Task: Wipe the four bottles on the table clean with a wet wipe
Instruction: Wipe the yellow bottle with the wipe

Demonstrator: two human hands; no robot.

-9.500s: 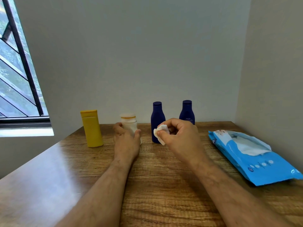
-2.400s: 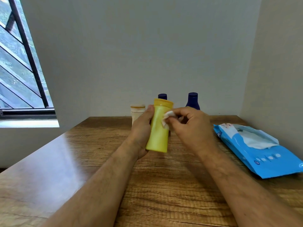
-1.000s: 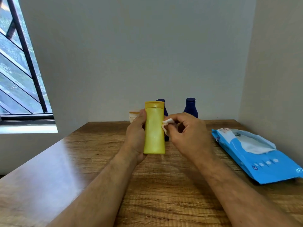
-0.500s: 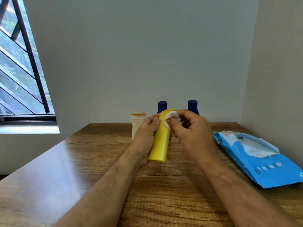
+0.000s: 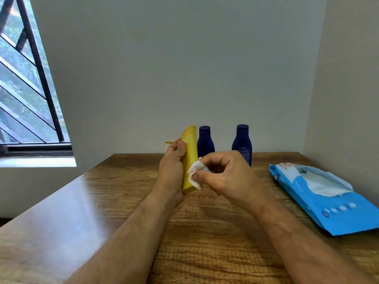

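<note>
1. Broadly, the table point(image 5: 205, 232) is the largest thing in view: a wooden top with dark grain and a glossy sheen on its left part, running back to a plain pale wall.
2. Next in size, the wipes pack point(image 5: 332, 203) lies flat on the right side, soft blue plastic, its flap open and a white sheet showing at the mouth.
3. Two blue bottles point(image 5: 242, 143) stand upright at the far edge, well apart from each other, smooth dark plastic with rounded shoulders and round caps; whether they have been wiped cannot be told from how they stand.
4. Held above the table near the middle, the yellow bottle point(image 5: 189, 158) is a flattish, matte plastic shape, tilted with its cap leaning away to the left. The left hand point(image 5: 171, 171) holds it, fingers wrapped round its left side.
5. The right hand point(image 5: 223, 177) pinches the wet wipe point(image 5: 194, 173) between thumb and curled fingers, pressing the crumpled white wad against the bottle's lower right side.
6. Smallest in view, the cream bottle point(image 5: 168, 144) peeks out behind the left hand at the far edge; only its top shows.
7. Judging by this, the wiping is midway: one bottle is under the wipe, and setting it down among the others is left.
</note>
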